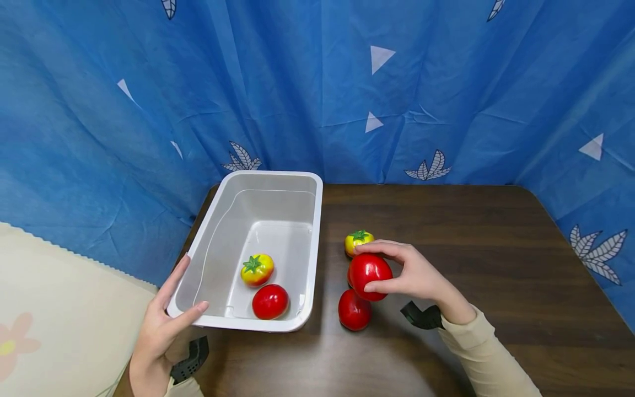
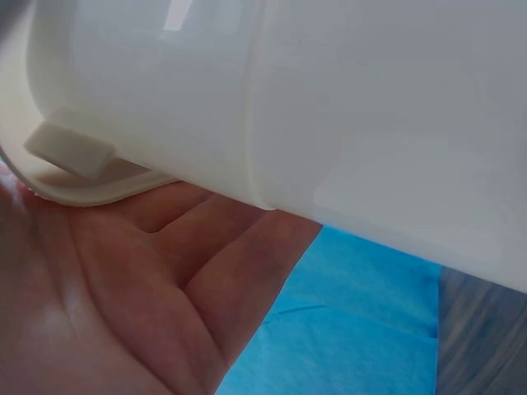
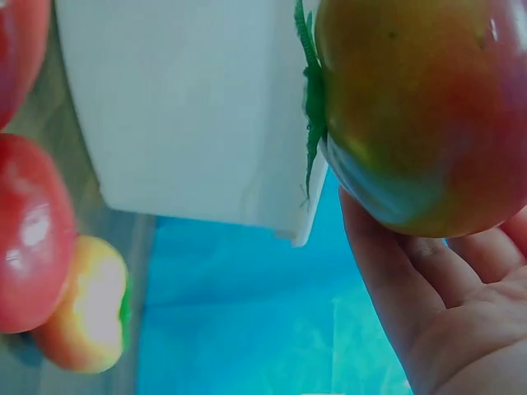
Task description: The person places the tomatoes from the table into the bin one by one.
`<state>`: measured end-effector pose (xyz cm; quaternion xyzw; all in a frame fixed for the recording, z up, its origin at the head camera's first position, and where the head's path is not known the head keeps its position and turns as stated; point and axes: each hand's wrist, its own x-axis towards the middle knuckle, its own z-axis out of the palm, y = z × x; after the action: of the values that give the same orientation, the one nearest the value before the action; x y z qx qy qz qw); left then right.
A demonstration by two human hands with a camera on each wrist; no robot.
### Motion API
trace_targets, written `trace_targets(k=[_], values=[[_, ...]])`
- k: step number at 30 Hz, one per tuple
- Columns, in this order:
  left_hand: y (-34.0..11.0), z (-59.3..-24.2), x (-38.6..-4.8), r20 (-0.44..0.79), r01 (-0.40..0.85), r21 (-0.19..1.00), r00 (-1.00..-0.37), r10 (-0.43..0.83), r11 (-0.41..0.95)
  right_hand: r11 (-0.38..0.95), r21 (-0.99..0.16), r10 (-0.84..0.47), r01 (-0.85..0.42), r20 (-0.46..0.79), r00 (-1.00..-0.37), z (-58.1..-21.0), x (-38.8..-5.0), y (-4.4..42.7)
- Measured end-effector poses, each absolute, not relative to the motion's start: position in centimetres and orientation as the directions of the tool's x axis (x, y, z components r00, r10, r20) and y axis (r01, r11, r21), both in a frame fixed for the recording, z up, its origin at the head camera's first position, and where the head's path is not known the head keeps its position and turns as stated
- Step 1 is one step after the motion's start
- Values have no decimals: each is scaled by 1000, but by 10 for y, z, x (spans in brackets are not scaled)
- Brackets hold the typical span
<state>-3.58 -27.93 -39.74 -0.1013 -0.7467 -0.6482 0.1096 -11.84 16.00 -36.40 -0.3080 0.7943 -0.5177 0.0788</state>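
A red toy tomato (image 1: 369, 275) is pinched between the thumb and fingers of the right hand (image 1: 416, 274), raised above the table. In the right wrist view the held tomato (image 3: 420, 107) shows a yellow-red side and green leaves. Under and beside it are a red tomato (image 1: 354, 310), a yellow one (image 1: 357, 240) and another red one, mostly hidden. The left hand (image 1: 161, 325) grips the near left corner of a white bin (image 1: 318, 237), thumb over the rim; its fingers lie against the outside. Inside the bin are a yellow-red tomato (image 1: 257, 270) and a red tomato (image 1: 270, 301).
The dark wooden table (image 1: 471, 237) extends to the right of the tomatoes. A blue curtain (image 1: 342, 94) hangs along the back and sides. Pale cloth with a flower print (image 1: 54, 309) lies at the left.
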Motion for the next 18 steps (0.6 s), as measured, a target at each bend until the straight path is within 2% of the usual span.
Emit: trace_targets(k=[8,18], values=[[-277,-395,-35,297,294,945,-955,5,142,203,-866,-612,-457,252,-750,-341,-129,145],[-279,-396,-35,286,283,946,-958,2,156,158,-885,-636,-438,248,-731,-321,-139,120]])
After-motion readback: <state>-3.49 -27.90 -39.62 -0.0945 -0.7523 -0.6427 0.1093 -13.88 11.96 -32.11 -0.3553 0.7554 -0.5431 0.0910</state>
